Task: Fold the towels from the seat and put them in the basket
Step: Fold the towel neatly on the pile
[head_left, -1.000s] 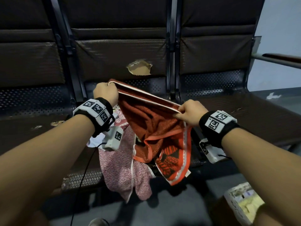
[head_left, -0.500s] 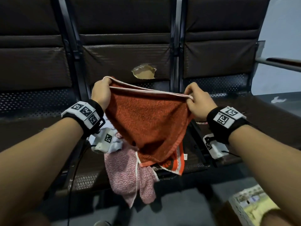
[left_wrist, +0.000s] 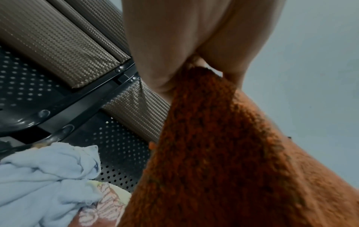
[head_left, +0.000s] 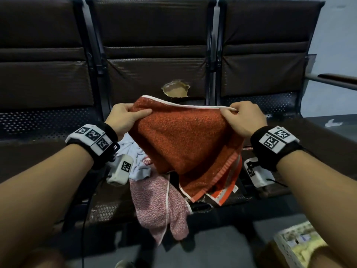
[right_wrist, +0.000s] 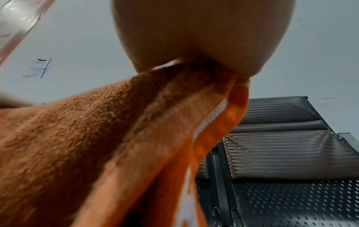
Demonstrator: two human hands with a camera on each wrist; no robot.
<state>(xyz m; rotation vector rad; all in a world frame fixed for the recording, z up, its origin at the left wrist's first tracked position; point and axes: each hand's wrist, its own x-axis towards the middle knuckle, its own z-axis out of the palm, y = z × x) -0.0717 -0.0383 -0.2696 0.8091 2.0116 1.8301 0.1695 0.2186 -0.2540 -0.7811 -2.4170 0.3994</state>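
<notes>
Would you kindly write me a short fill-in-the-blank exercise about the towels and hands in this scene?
1. Both hands hold up the ____ towel by its top edge.
2. The left hand and the ____ hand pinch opposite corners.
3. A pink towel hangs over the seat's ____ edge.
4. The light blue towel lies on the ____.

Missing words: orange; right; front; seat

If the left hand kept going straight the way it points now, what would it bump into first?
Probably the brown seat backrest. The left hand, gripping the orange towel, points forward at it, and nothing shows between them, though depth is hard to judge.
</notes>
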